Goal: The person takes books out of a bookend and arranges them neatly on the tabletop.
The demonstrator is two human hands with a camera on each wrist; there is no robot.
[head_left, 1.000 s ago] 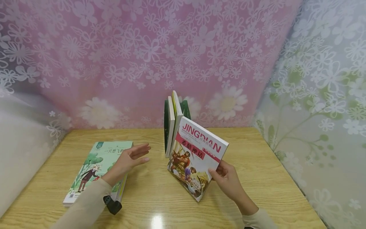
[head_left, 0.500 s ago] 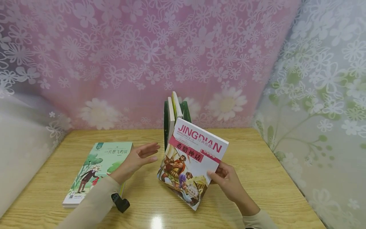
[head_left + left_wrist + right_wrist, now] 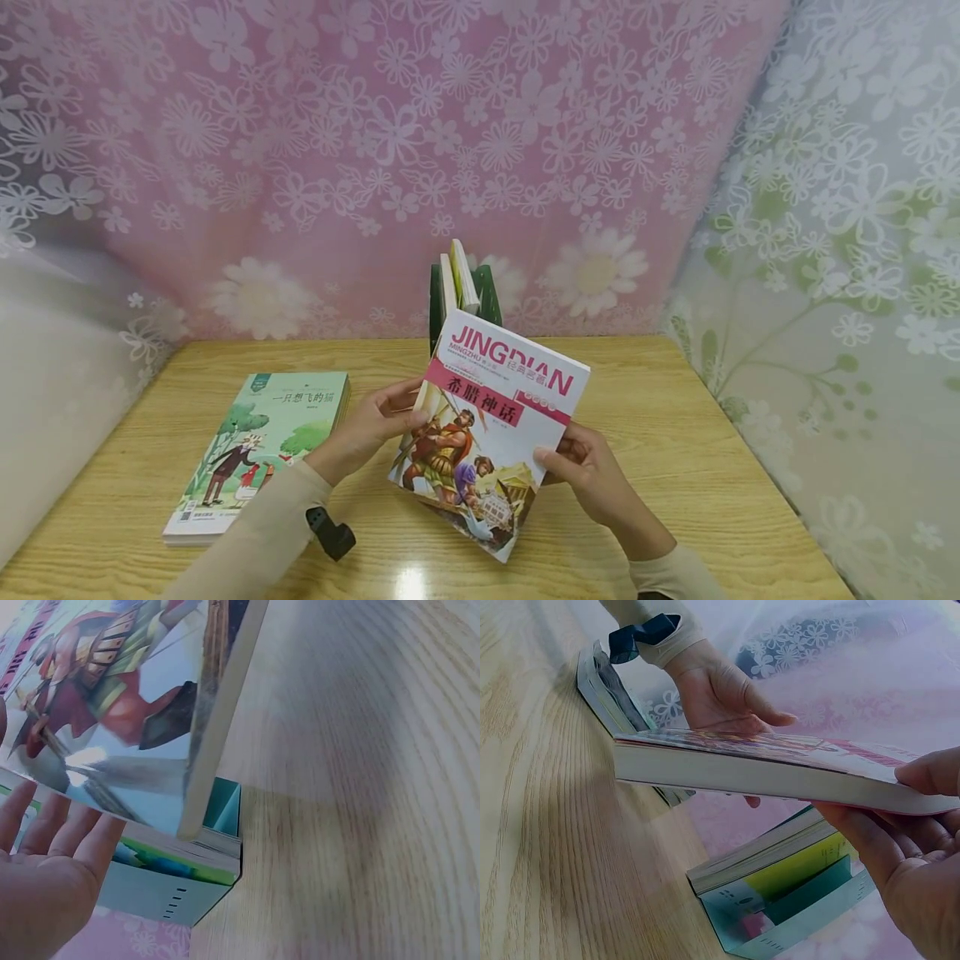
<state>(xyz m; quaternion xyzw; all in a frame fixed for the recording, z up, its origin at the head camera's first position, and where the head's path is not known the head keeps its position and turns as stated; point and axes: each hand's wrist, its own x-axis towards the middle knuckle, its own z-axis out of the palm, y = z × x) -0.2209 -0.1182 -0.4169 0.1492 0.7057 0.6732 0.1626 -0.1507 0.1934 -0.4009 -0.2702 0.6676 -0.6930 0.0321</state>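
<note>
A paperback book [image 3: 480, 425] with a pink and white cover and painted warriors is held tilted above the table, between both hands. My right hand [image 3: 592, 475] grips its right edge, thumb on the cover and fingers beneath, as the right wrist view also shows. At the left edge is my left hand [image 3: 375, 425], its thumb over the cover and its fingers [image 3: 64, 825] under the book. Just behind, a green bookend [image 3: 490, 293] holds books [image 3: 466, 279] upright; the raised paperback hides their lower part in the head view.
A stack of books topped by a light green cover [image 3: 255, 450] lies at the left of the wooden table [image 3: 675, 467]. A pink floral cloth [image 3: 480, 150] hangs behind the table, and a pale floral one [image 3: 847, 292] at the right.
The paperback has moved left and toward the person, away from the bookend. My left hand has moved right, from beside the stack to the paperback's left edge. The right hand keeps its grip.
</note>
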